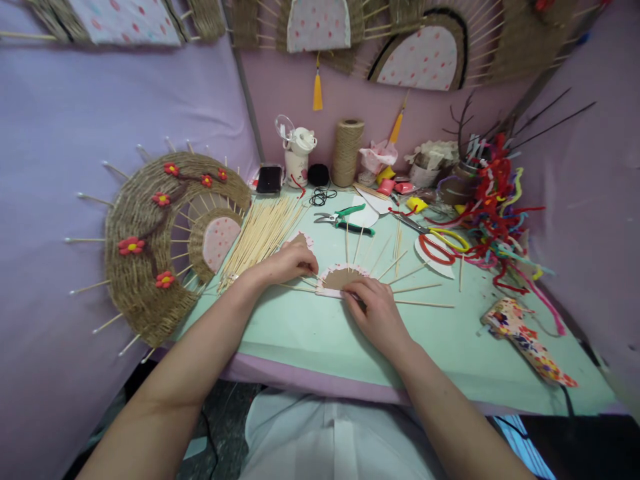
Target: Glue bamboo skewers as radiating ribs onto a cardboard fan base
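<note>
A cardboard half circle (334, 281) with a pink-and-white fabric edge lies flat on the table. Thin bamboo sticks (417, 289) fan out from its curved rim, and a few stick out on its left side. My left hand (293, 261) is closed at the left end of the piece, fingertips pinching what looks like one of these sticks. With bent fingers, my right hand (377, 312) holds the half circle down at its right part, covering that end. A second fabric-edged cardboard piece (301, 239) lies just behind my left hand, partly hidden.
Left stand a pile of bamboo sticks (267, 230) and a twine-wrapped arch with red flowers (150, 267). Behind lie green-handled pliers (350, 220), scissors (435, 241) and a twine spool (347, 152). Right are colourful pipe cleaners (500, 213) and a flower-patterned glue gun (527, 340) with a cord.
</note>
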Action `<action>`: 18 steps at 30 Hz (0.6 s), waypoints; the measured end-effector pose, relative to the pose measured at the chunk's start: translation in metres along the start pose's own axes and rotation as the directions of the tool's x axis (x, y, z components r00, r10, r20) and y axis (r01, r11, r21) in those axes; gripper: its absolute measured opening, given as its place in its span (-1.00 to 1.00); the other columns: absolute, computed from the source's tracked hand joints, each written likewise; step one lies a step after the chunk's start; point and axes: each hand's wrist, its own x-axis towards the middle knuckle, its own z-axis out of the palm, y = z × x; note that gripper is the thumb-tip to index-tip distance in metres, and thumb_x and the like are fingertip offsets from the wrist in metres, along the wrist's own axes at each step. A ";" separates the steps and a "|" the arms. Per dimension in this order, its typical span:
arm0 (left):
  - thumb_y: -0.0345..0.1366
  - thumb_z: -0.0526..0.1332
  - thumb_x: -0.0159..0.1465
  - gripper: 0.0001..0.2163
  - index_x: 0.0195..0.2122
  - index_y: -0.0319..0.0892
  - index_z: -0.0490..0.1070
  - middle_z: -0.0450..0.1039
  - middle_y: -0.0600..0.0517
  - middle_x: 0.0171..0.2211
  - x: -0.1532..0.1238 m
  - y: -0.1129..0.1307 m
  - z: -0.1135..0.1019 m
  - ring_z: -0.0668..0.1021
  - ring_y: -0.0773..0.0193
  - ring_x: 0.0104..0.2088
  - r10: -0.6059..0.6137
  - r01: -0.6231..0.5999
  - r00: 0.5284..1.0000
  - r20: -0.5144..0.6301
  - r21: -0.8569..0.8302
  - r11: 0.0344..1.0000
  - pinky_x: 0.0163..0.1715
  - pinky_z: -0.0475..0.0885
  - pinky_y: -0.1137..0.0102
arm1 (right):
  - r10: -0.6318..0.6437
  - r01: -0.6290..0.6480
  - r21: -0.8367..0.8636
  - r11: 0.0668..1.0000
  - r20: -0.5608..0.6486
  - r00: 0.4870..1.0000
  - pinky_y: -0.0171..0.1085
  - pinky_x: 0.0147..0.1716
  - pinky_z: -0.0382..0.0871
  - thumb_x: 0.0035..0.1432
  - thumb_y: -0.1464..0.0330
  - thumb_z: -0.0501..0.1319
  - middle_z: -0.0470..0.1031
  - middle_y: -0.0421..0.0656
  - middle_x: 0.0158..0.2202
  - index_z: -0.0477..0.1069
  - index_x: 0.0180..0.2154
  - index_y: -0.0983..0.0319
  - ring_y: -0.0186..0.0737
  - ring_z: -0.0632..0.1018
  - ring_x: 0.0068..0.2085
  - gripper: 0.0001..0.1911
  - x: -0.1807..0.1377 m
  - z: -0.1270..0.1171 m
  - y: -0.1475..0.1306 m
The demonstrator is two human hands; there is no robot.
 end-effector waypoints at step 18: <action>-0.34 0.23 0.24 -0.87 -0.35 -0.05 0.60 0.57 0.02 -0.33 -0.001 0.006 0.001 0.35 0.15 -0.13 -0.042 0.043 0.999 -0.008 0.028 0.999 -0.06 0.14 0.23 | 0.006 -0.006 -0.021 1.000 -0.021 1.000 -0.12 -0.10 0.16 0.32 0.32 0.08 0.56 -0.13 -0.24 0.46 -0.24 0.16 -0.16 0.51 -0.14 -0.81 0.000 -0.001 -0.002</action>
